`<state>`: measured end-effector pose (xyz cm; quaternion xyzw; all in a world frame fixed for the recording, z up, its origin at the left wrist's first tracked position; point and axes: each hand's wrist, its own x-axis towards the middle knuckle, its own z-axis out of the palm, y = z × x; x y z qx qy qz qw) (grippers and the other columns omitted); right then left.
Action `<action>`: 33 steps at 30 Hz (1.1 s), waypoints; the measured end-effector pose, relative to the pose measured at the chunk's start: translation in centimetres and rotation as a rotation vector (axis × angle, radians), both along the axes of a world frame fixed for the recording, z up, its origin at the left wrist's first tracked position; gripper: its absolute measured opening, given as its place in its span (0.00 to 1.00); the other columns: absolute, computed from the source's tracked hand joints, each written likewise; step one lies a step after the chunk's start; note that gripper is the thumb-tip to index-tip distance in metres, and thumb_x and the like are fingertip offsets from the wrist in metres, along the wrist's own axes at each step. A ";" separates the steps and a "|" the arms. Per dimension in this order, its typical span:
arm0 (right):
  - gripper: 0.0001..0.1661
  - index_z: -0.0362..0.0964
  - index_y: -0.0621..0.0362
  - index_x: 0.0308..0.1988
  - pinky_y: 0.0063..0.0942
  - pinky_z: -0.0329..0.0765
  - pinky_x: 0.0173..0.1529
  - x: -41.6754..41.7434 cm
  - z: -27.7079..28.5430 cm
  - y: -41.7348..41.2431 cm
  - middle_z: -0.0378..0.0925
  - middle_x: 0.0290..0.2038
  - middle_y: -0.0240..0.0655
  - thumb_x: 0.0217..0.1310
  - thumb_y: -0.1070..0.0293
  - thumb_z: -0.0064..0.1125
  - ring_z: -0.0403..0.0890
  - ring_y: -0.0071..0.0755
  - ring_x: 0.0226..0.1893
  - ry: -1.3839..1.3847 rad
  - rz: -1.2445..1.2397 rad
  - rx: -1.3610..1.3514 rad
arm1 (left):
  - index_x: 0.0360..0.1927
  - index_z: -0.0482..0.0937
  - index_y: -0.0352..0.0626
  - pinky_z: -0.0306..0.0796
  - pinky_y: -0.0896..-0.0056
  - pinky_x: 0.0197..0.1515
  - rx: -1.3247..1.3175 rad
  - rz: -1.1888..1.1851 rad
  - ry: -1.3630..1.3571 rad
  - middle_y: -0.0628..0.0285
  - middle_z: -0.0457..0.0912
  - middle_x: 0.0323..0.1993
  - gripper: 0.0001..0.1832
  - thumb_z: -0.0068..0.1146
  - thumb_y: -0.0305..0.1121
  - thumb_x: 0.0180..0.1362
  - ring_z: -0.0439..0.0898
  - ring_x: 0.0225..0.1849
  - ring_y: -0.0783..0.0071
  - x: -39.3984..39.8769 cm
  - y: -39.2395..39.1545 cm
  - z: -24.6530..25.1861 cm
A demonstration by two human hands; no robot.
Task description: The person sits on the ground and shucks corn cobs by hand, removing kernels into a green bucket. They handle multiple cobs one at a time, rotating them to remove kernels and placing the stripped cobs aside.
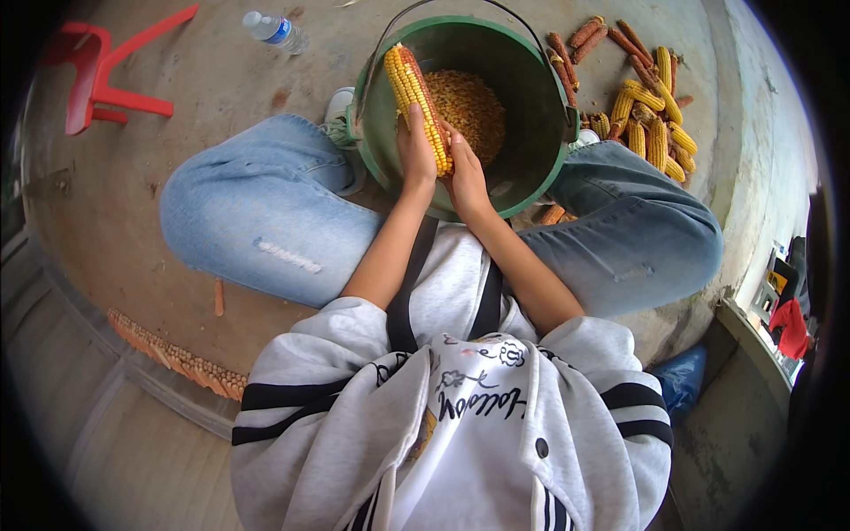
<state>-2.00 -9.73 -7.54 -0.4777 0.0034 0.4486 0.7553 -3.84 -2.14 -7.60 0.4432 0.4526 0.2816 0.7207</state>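
Observation:
A dried ear of yellow corn (413, 99) is tilted over the green bucket (458, 28), with a strip of bare reddish cob showing along its right side. My left hand (416, 152) wraps the ear from the left, its thumb lying along the kernels. On the other side my right hand (467, 174) grips the lower end, fingers and thumb against it. Loose corn kernels (468, 109) cover part of the bucket's bottom. The bucket stands between my legs, its wire handle (382, 46) raised towards the far side.
Corn ears (657, 143) and bare cobs (588, 41) lie heaped on the floor to the right, near the wall (764, 99). A plastic water bottle (277, 32) lies at far left, beyond a red plastic chair (89, 79). Cobs (176, 358) line the left wall's base.

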 end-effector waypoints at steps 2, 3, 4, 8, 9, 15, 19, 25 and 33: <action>0.28 0.50 0.64 0.61 0.24 0.57 0.61 -0.2 1.4 0.1 0.59 0.58 0.41 0.68 0.59 0.35 0.59 0.29 0.59 0.168 -0.050 0.111 | 0.46 0.68 0.32 0.65 0.72 0.42 -0.041 0.013 0.008 0.57 0.72 0.39 0.26 0.37 0.50 0.63 0.72 0.39 0.72 0.1 0.1 0.2; 0.29 0.49 0.64 0.62 0.25 0.56 0.61 -0.2 1.4 0.0 0.58 0.59 0.41 0.67 0.59 0.36 0.59 0.30 0.60 0.081 -0.004 0.056 | 0.47 0.68 0.32 0.66 0.72 0.43 -0.088 0.003 -0.009 0.57 0.72 0.39 0.27 0.37 0.50 0.63 0.72 0.39 0.72 0.0 0.2 0.0; 0.29 0.47 0.63 0.62 0.25 0.55 0.62 -0.3 1.2 -0.2 0.57 0.60 0.41 0.67 0.59 0.36 0.58 0.31 0.60 -0.006 0.041 0.001 | 0.47 0.68 0.32 0.66 0.72 0.43 -0.134 -0.008 -0.025 0.57 0.73 0.39 0.27 0.36 0.50 0.63 0.72 0.39 0.72 -0.1 0.3 -0.3; 0.28 0.49 0.64 0.62 0.26 0.52 0.63 -0.2 0.4 -0.7 0.56 0.61 0.42 0.68 0.60 0.35 0.56 0.33 0.62 -0.297 0.119 -0.115 | 0.49 0.68 0.33 0.66 0.73 0.44 -0.214 0.017 -0.091 0.58 0.73 0.43 0.27 0.36 0.50 0.63 0.73 0.41 0.73 -0.3 0.4 -1.1; 0.28 0.49 0.65 0.61 0.26 0.52 0.63 -0.1 0.6 -0.6 0.56 0.61 0.42 0.68 0.60 0.34 0.56 0.33 0.61 -0.357 0.127 -0.130 | 0.49 0.67 0.34 0.66 0.74 0.45 -0.223 0.036 -0.114 0.58 0.72 0.43 0.27 0.36 0.50 0.63 0.73 0.41 0.73 -0.1 0.4 -0.7; 0.28 0.51 0.65 0.61 0.26 0.56 0.61 0.3 0.7 -0.7 0.59 0.59 0.42 0.68 0.59 0.33 0.61 0.34 0.59 -0.236 0.098 -0.171 | 0.50 0.67 0.42 0.67 0.73 0.44 -0.432 0.078 -0.147 0.63 0.72 0.39 0.26 0.34 0.54 0.61 0.73 0.40 0.75 0.1 0.2 -0.2; 0.28 0.51 0.63 0.61 0.26 0.56 0.61 -0.2 1.9 -0.4 0.58 0.59 0.43 0.66 0.61 0.38 0.60 0.35 0.59 -0.389 0.111 -0.182 | 0.48 0.67 0.45 0.68 0.71 0.43 -0.605 0.093 -0.198 0.63 0.73 0.38 0.26 0.32 0.56 0.61 0.73 0.39 0.74 -0.2 0.9 -1.1; 0.22 0.60 0.61 0.55 0.29 0.65 0.54 -0.1 1.5 -0.3 0.69 0.50 0.48 0.66 0.62 0.36 0.71 0.41 0.52 -0.584 0.172 -0.427 | 0.48 0.67 0.45 0.68 0.69 0.44 -0.539 0.129 -0.082 0.62 0.72 0.40 0.27 0.30 0.57 0.61 0.73 0.40 0.70 -0.3 0.3 -2.1; 0.21 0.63 0.60 0.53 0.27 0.69 0.49 0.1 -0.9 -0.7 0.74 0.43 0.46 0.66 0.61 0.37 0.76 0.33 0.43 -0.347 0.072 -0.374 | 0.48 0.67 0.46 0.69 0.67 0.43 -0.628 0.148 -0.112 0.62 0.72 0.39 0.28 0.30 0.58 0.60 0.73 0.40 0.69 -0.4 0.2 -3.0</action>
